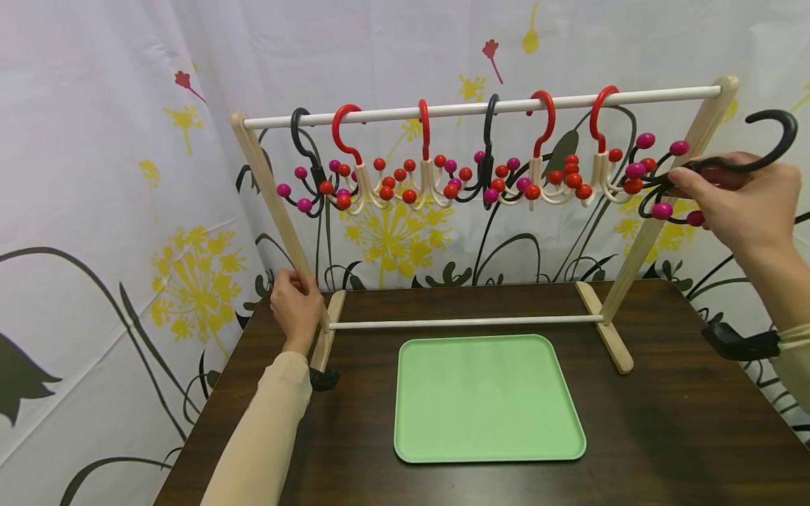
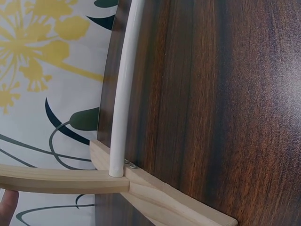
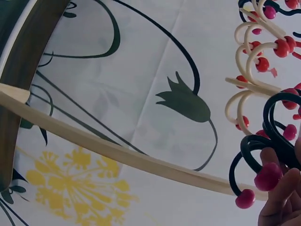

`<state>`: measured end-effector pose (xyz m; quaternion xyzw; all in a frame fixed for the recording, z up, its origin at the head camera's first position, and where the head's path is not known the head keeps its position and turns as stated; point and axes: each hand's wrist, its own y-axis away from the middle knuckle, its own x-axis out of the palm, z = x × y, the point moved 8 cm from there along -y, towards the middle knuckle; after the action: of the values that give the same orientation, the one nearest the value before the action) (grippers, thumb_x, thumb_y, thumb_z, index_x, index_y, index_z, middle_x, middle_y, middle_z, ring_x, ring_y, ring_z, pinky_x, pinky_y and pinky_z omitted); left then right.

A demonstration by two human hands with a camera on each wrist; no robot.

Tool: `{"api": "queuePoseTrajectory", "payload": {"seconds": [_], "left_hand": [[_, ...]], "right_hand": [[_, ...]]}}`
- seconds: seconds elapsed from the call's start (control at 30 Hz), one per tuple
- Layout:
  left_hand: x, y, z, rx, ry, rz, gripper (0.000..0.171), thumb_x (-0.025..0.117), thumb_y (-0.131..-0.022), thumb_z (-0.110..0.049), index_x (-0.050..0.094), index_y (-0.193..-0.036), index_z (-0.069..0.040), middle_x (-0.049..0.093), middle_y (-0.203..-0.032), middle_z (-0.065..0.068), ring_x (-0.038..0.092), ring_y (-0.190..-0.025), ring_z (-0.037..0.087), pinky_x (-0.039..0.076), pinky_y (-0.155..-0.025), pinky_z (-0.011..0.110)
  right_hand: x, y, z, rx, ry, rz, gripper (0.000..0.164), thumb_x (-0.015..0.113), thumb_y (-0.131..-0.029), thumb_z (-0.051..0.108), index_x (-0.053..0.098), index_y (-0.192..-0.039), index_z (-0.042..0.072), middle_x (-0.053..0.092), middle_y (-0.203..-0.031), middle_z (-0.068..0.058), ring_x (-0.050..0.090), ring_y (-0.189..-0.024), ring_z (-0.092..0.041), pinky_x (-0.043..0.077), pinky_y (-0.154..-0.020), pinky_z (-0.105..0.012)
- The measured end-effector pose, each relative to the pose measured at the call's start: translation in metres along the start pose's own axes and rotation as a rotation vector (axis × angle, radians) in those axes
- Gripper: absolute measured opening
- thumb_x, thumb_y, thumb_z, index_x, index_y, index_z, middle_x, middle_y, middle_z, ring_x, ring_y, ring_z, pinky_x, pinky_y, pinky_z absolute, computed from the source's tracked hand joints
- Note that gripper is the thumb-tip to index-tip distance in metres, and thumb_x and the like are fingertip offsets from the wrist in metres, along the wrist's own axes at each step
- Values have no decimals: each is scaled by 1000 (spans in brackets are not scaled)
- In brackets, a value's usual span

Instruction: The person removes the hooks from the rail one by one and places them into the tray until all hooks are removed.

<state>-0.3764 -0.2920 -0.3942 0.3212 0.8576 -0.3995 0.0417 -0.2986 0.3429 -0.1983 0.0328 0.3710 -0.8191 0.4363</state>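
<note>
My right hand (image 1: 753, 204) pinches a black multi-arm hanger hook (image 1: 768, 158) with pink ball tips, held beside the rack's right post, off the rod. In the right wrist view the fingers of my right hand (image 3: 282, 195) close on its black stem, the curved arms (image 3: 251, 153) fanning out. My left hand (image 1: 296, 309) grips the wooden left post (image 1: 272, 190) low down; only a fingertip shows in the left wrist view. From the white top rod (image 1: 392, 114) hang several similar hooks: red-and-cream ones (image 1: 427, 165) with red balls and black ones (image 1: 487, 169) with pink balls.
A light green tray (image 1: 487, 400) lies on the dark wooden table (image 1: 683, 436) in front of the rack. The rack's white lower bar (image 1: 465, 323) joins two wooden feet (image 1: 610, 337). Behind hangs a white curtain (image 1: 380, 49) with printed flowers.
</note>
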Motion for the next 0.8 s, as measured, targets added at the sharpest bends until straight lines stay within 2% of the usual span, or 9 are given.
{"api": "queuePoseTrajectory", "payload": {"seconds": [0.17, 0.27, 0.37, 0.57, 0.67, 0.8], "left_hand": [[1, 0, 0, -3, -7, 4, 18, 71, -83, -12, 58, -90, -1, 59, -83, 15, 59, -75, 36, 43, -72, 53], [1, 0, 0, -4, -16, 1, 18, 71, -84, -12, 58, -90, -1, 60, -84, 15, 59, -76, 36, 44, -72, 53], [1, 1, 1, -2, -25, -1, 18, 70, -84, -12, 57, -90, -1, 60, -84, 15, 59, -76, 36, 44, -72, 53], [3, 0, 2, -6, -23, 9, 18, 70, -84, -13, 57, -91, -2, 60, -84, 15, 59, -76, 36, 44, -72, 52], [3, 0, 3, -15, -20, 14, 18, 71, -84, -13, 57, -90, -3, 60, -84, 15, 59, -77, 35, 44, -72, 52], [3, 0, 3, -20, -18, 17, 19, 72, -84, -13, 57, -90, -3, 60, -85, 15, 60, -77, 35, 44, -73, 52]], "right_hand": [[-2, 3, -10, 58, -178, -10, 21, 74, -86, 27, 72, -105, 17, 65, -81, 28, 63, -69, 10, 40, -48, -10], [-1, 4, -13, 92, -280, -17, 21, 74, -85, 25, 70, -103, 15, 69, -86, 21, 66, -74, 7, 41, -47, -12], [-1, 6, -13, 89, -330, -27, 25, 75, -84, 22, 71, -107, 10, 72, -89, 18, 68, -77, 5, 43, -47, -12], [-4, 13, -17, 92, -326, -66, 23, 75, -85, 18, 71, -107, 10, 71, -90, 17, 67, -77, 4, 44, -49, -12], [-6, 22, -15, 55, -307, -77, 19, 75, -85, 14, 70, -103, 8, 71, -89, 16, 67, -72, 3, 44, -48, -11], [-5, 45, -14, -14, -257, -87, 20, 75, -84, 6, 70, -103, 3, 71, -87, 15, 66, -66, 2, 45, -50, -11]]}}
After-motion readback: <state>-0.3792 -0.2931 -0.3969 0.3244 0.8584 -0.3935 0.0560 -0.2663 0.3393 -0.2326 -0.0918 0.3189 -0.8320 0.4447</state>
